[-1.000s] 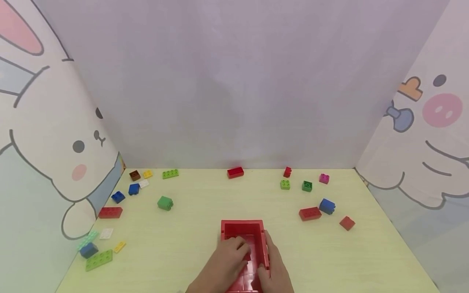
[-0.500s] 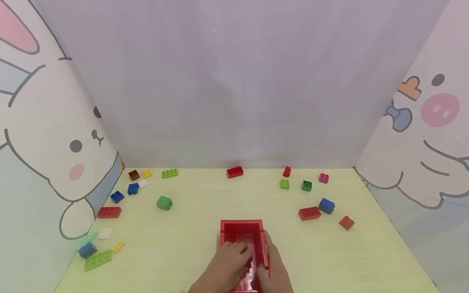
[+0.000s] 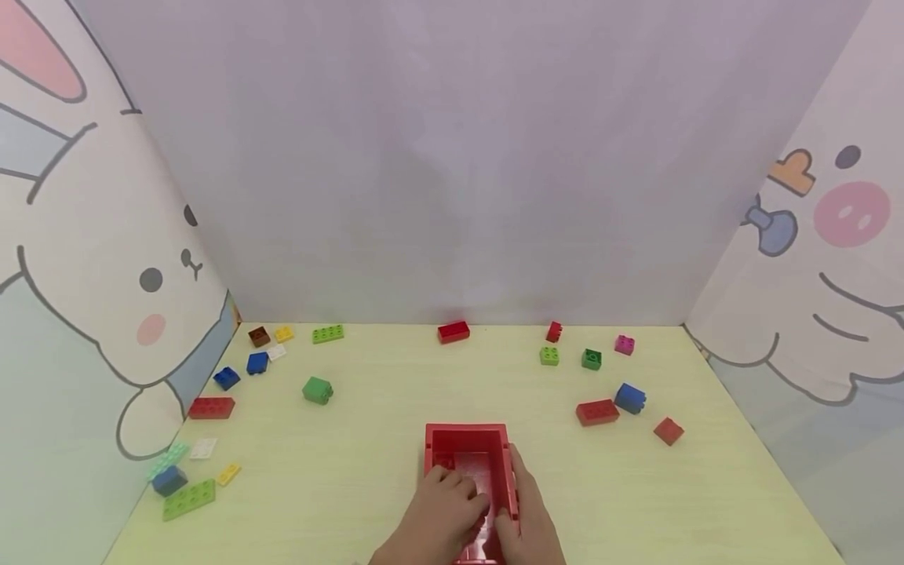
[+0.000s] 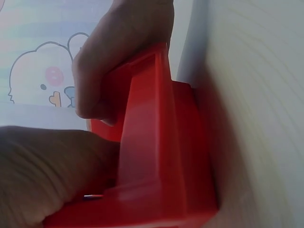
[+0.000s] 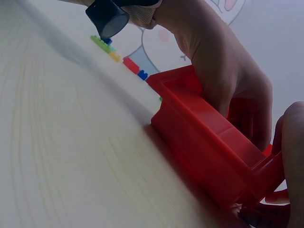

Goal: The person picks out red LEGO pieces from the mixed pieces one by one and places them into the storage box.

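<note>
A red open-topped box (image 3: 466,428) stands at the near middle of the table. My right hand (image 3: 531,514) grips its right wall, with the thumb over the inner side and the fingers along the outside. Into the box reaches my left hand (image 3: 439,510), its bent fingers (image 5: 260,118) pointing down past the rim in the right wrist view. Those fingertips are hidden by the walls, and I cannot tell whether they hold anything. Beside the left knuckles, a red brick (image 3: 443,461) shows in the box's far left corner.
At left lie a green brick (image 3: 318,391), a red brick (image 3: 212,408), a lime plate (image 3: 189,500) and several smaller pieces. A blue brick (image 3: 630,398) and a red brick (image 3: 597,412) lie at right. Behind, a red brick (image 3: 453,333) lies near the back wall (image 3: 452,196).
My left hand has shifted slightly right and nearer to me inside the box, baring more of the red brick in the far left corner. The right hand and box have stayed put.
</note>
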`<state>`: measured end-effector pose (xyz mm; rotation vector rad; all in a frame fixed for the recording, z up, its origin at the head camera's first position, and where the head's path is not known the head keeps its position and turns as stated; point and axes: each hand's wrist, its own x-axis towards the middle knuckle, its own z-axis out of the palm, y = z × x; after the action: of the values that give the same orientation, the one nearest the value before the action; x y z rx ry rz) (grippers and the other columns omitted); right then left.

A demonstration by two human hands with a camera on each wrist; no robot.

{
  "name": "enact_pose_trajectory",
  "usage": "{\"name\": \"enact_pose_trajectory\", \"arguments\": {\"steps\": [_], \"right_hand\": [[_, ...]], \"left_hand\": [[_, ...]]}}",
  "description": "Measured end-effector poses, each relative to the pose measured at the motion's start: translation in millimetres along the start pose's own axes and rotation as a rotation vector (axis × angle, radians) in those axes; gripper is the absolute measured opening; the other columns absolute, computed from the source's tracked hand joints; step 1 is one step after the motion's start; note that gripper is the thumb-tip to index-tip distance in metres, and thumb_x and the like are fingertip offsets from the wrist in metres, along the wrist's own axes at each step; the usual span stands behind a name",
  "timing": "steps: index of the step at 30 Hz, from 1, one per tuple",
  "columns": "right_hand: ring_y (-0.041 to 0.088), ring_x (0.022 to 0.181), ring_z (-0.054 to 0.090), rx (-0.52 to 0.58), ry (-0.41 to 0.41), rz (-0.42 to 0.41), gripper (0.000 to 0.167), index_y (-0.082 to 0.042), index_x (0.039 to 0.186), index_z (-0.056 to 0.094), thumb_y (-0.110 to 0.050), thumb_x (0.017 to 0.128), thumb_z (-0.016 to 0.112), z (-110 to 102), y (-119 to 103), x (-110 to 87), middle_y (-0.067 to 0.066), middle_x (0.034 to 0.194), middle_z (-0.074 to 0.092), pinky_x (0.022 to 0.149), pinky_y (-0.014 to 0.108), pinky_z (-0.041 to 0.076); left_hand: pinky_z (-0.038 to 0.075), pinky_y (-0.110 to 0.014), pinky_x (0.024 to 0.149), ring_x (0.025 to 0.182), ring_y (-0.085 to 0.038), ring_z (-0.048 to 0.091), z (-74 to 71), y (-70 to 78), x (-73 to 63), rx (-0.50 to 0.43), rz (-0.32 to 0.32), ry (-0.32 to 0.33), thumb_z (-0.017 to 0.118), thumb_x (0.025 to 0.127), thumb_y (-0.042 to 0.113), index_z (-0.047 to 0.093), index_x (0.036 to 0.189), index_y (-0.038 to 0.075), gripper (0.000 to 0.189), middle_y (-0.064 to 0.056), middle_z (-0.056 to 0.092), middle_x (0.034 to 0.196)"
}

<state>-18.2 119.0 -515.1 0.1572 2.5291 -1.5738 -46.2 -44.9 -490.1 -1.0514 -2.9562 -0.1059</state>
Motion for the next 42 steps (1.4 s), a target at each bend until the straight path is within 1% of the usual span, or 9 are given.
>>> {"name": "enact_pose_trajectory", "arguments": {"steps": [9, 14, 20, 23, 25, 31, 34, 37, 42], "right_hand": [[0.030, 0.129, 0.055, -0.035, 0.010, -0.020, 0.106, -0.030, 0.167, 0.018, -0.012, 0.078, 0.075, 0, 2, 1.6, 0.003, 0.158, 0.045, 0.086, 0.042, 0.065], [0.029, 0.127, 0.055, -0.037, 0.014, -0.029, 0.102, -0.028, 0.167, 0.019, -0.011, 0.081, 0.072, 1, 3, 1.7, 0.003, 0.157, 0.045, 0.086, 0.041, 0.065], [0.029, 0.125, 0.056, -0.048, 0.021, -0.042, 0.101, -0.026, 0.167, 0.019, -0.009, 0.081, 0.070, 2, 3, 1.8, 0.003, 0.158, 0.045, 0.087, 0.041, 0.065], [0.028, 0.124, 0.058, -0.055, 0.037, -0.050, 0.100, -0.025, 0.167, 0.021, -0.007, 0.081, 0.069, 3, 4, 2.2, 0.004, 0.157, 0.047, 0.087, 0.041, 0.065], [0.027, 0.120, 0.059, -0.052, 0.044, -0.048, 0.097, -0.024, 0.166, 0.021, -0.006, 0.083, 0.067, 4, 4, 2.4, 0.004, 0.155, 0.048, 0.087, 0.041, 0.065], [0.025, 0.112, 0.062, -0.046, 0.056, -0.041, 0.094, -0.026, 0.166, 0.022, -0.005, 0.085, 0.064, 4, 3, 1.7, 0.005, 0.151, 0.051, 0.085, 0.041, 0.065], [0.026, 0.113, 0.061, -0.042, 0.054, -0.033, 0.095, -0.027, 0.166, 0.023, -0.006, 0.084, 0.065, 3, 2, 0.7, 0.005, 0.151, 0.052, 0.087, 0.043, 0.065], [0.027, 0.115, 0.061, -0.044, 0.048, -0.024, 0.095, -0.028, 0.166, 0.022, -0.007, 0.084, 0.066, 2, 1, -0.5, 0.005, 0.151, 0.051, 0.089, 0.045, 0.065], [0.028, 0.116, 0.061, -0.045, 0.056, -0.022, 0.095, -0.028, 0.166, 0.022, -0.006, 0.084, 0.064, 4, 1, -0.2, 0.006, 0.152, 0.051, 0.090, 0.046, 0.064]], "left_hand": [[0.052, -0.032, 0.095, 0.097, -0.009, 0.066, 1.4, 2.0, 0.6, 0.035, 0.002, -0.022, 0.089, 0.077, 0.049, 0.073, 0.107, 0.038, 0.035, 0.015, 0.076, 0.103], [0.053, -0.033, 0.097, 0.098, -0.009, 0.066, -0.4, 2.0, 0.0, 0.043, 0.003, -0.016, 0.090, 0.076, 0.049, 0.073, 0.110, 0.037, 0.040, 0.015, 0.076, 0.106], [0.054, -0.033, 0.098, 0.102, -0.008, 0.064, -7.3, -0.8, -1.9, -0.040, 0.006, -0.001, 0.088, 0.079, 0.048, 0.071, 0.117, 0.036, 0.044, 0.016, 0.073, 0.110], [0.056, -0.035, 0.099, 0.104, -0.009, 0.063, -12.1, -3.3, -3.3, -0.101, 0.011, 0.029, 0.086, 0.083, 0.044, 0.071, 0.120, 0.035, 0.041, 0.016, 0.072, 0.113], [0.057, -0.036, 0.100, 0.105, -0.010, 0.063, -15.1, -5.0, -5.0, -0.105, 0.015, 0.068, 0.086, 0.084, 0.042, 0.071, 0.122, 0.033, 0.041, 0.014, 0.072, 0.115], [0.060, -0.032, 0.098, 0.104, -0.010, 0.064, -28.0, -11.0, -7.9, -0.047, 0.003, 0.177, 0.094, 0.075, 0.039, 0.073, 0.123, 0.028, 0.054, 0.010, 0.074, 0.117], [0.060, -0.031, 0.096, 0.104, -0.010, 0.064, -34.1, -15.1, -8.7, -0.044, -0.028, 0.205, 0.098, 0.068, 0.038, 0.073, 0.123, 0.028, 0.061, 0.010, 0.073, 0.116], [0.061, -0.032, 0.095, 0.105, -0.010, 0.063, -38.7, -20.1, -9.9, -0.063, -0.066, 0.220, 0.099, 0.067, 0.034, 0.073, 0.123, 0.027, 0.062, 0.009, 0.072, 0.117], [0.062, -0.032, 0.093, 0.106, -0.011, 0.063, -43.7, -31.8, -13.5, -0.087, -0.097, 0.244, 0.097, 0.072, 0.028, 0.072, 0.120, 0.025, 0.054, 0.008, 0.070, 0.117]]}}
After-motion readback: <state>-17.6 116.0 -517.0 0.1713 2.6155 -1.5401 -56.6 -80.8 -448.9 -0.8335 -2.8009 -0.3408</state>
